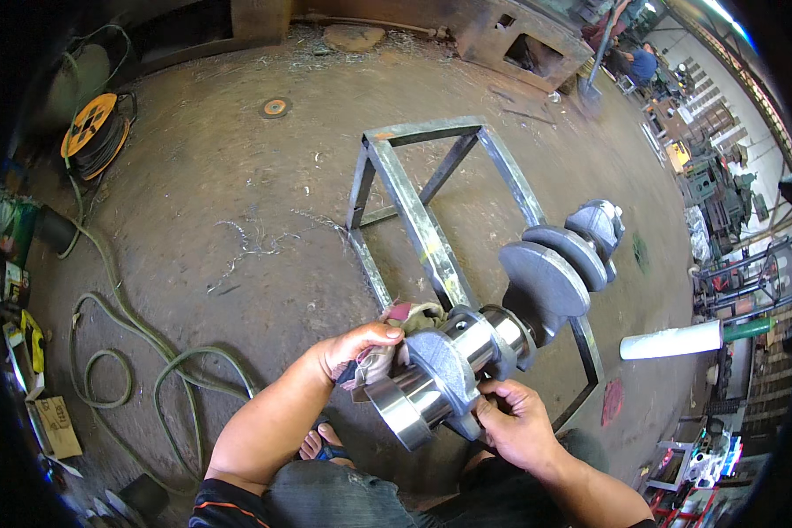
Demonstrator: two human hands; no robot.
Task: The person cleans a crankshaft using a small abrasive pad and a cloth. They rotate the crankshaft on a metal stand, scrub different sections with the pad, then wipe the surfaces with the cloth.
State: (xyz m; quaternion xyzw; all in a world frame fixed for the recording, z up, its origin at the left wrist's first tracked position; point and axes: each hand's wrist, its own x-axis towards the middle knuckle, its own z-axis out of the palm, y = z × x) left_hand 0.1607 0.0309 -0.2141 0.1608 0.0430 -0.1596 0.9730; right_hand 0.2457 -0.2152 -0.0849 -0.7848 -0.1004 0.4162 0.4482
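Observation:
A large steel crankshaft [546,280] lies slanting across an angle-iron stand [418,224], its near end close to my knees. Its journals [473,339] are bright and polished, while the webs are dull grey. My left hand [354,350] is closed on a crumpled, stained rag [377,363], pressed against the left side of the near web. On the opposite side, my right hand [517,426] is closed with thumb and fingers together, beside the lower edge of that web. What those fingers hold, if anything, is hidden.
An orange cable reel [97,132] and a looped hose [141,330] lie at left. Metal shavings [251,242] and a grinding disc [275,107] are on the floor. A white roll [669,341] is at right. Another person [642,63] sits far off near a shovel [590,95].

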